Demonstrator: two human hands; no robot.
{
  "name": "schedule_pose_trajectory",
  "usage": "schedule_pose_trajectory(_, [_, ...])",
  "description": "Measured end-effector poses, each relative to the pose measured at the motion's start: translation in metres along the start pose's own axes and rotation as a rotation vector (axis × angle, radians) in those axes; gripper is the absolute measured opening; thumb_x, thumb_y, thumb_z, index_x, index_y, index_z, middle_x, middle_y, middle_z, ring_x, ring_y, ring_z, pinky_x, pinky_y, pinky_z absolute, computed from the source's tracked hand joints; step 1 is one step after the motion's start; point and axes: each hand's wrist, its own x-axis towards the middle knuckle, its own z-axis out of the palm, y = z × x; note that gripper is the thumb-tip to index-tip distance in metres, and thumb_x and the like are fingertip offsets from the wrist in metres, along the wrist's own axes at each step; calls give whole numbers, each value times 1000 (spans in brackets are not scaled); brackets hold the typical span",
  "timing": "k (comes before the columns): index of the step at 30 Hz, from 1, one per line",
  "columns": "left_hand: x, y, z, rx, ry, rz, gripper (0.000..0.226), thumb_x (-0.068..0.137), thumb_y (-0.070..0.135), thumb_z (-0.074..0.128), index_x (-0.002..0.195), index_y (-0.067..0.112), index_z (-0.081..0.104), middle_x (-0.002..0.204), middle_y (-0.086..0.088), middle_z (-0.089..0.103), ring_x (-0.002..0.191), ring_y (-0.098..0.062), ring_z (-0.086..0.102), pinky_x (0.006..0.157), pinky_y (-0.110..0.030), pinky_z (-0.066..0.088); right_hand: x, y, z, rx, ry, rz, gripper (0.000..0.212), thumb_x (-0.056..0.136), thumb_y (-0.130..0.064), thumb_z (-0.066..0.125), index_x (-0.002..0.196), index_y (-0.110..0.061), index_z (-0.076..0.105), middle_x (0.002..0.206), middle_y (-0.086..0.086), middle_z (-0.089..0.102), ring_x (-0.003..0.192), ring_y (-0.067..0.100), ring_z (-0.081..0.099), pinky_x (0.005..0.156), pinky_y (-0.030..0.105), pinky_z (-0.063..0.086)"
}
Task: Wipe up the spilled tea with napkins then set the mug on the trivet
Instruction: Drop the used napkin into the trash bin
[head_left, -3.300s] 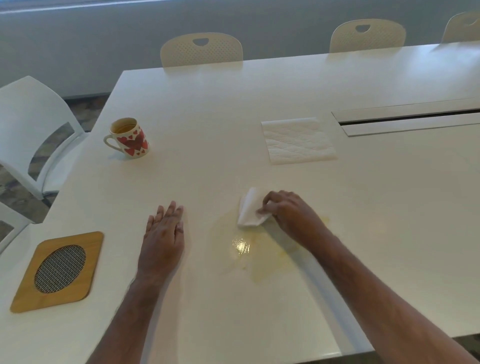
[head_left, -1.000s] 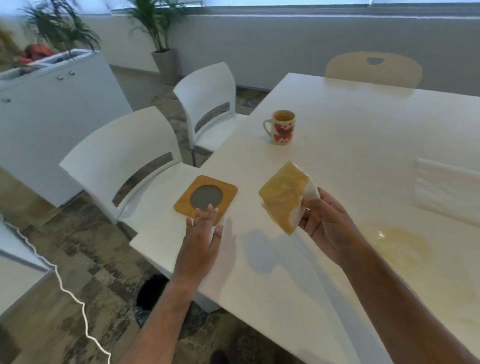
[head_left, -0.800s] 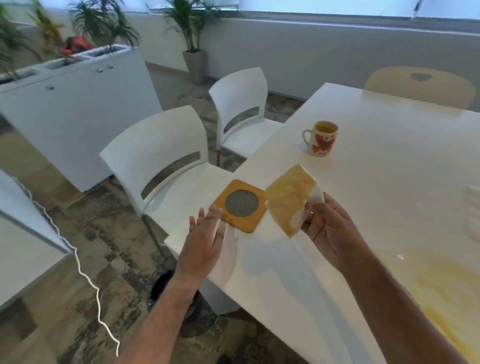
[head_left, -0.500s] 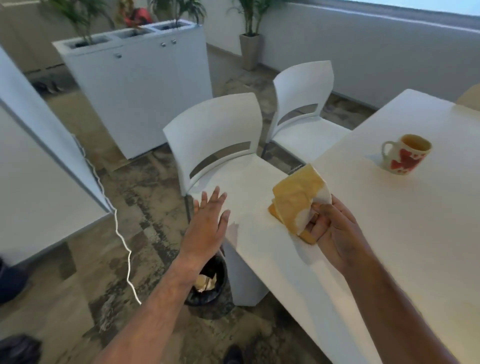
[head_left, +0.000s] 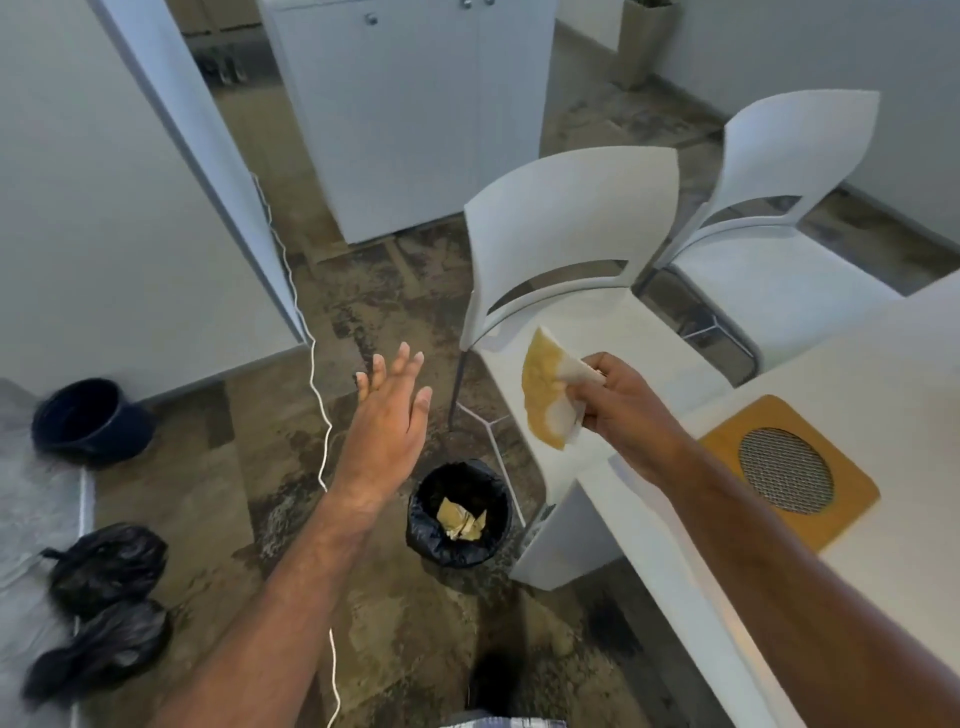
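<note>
Head view, only camera. Right hand (head_left: 618, 402) pinches a tea-soaked white paper napkin (head_left: 548, 392) between thumb and curled fingers, at its one remaining white corner; the sheet hangs mostly stained yellow-brown. It is held in the air past the near-left corner of the white table (head_left: 883, 343), above the floor and up-right of the small round bin with a black liner (head_left: 460, 514). The bin stands on the floor just beside the table leg and holds one crumpled stained napkin (head_left: 461, 522).

Left hand (head_left: 387, 415) is spread flat in the air, fingers straight and apart, holding nothing, left of the bin.

Square wooden trivet with a round metal mesh insert (head_left: 787, 470) lies on the table near its left edge, bare. Mug not in frame.

Handling, judged: wet napkin is limp, light, tears easily and may drip; the dry corner is the sound place to hold. Bin mouth is narrow, so release should come directly overhead.

White plastic chair (head_left: 569, 234) stands beyond the napkin.
</note>
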Motion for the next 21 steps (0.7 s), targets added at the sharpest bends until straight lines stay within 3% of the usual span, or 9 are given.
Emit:
schedule_pose_trajectory(3, [0, -17, -3, 4, 11, -33, 53, 114, 35, 34, 165, 19, 30, 175, 5, 13, 163, -17, -5, 133, -41, -5, 34, 2, 20, -339, -77, 0, 10, 91, -11, 62, 100, -16, 62, 99, 13, 65, 88, 23, 60, 77, 39, 51])
schedule_pose_trajectory(9, [-1, -36, -4, 56, 27, -45, 55, 114, 37, 34, 166, 20, 26, 176, 4, 12, 163, -18, -5, 130, -34, -9, 91, 14, 61, -797, -237, -68, 11, 94, -19, 69, 103, -17, 62, 105, 3, 62, 90, 17, 57, 73, 26, 46])
schedule_pose_trajectory(14, [3, -42, -7, 52, 43, -49, 55, 114, 37, 35, 166, 20, 27, 175, 5, 12, 163, -18, -5, 129, -32, -9, 117, 21, 91, -1008, -352, -61, 19, 89, -3, 64, 108, -3, 65, 114, 14, 64, 101, 29, 60, 79, 37, 50])
schedule_pose_trajectory(18, [4, -48, -10, 43, 54, -67, 54, 114, 37, 35, 165, 20, 29, 175, 5, 13, 162, -17, -4, 128, -31, -10, 130, 26, 109, -1101, -451, -31, 26, 89, 3, 64, 115, 0, 66, 113, 14, 64, 96, 22, 56, 75, 30, 46])
schedule_pose_trajectory(21, [4, -53, -11, 35, 51, -84, 54, 114, 36, 35, 165, 19, 29, 175, 4, 12, 163, -17, -5, 128, -31, -11, 134, 31, 118, -1124, -482, -22, 29, 89, 3, 67, 118, 0, 66, 104, 6, 59, 94, 18, 54, 59, 14, 38])
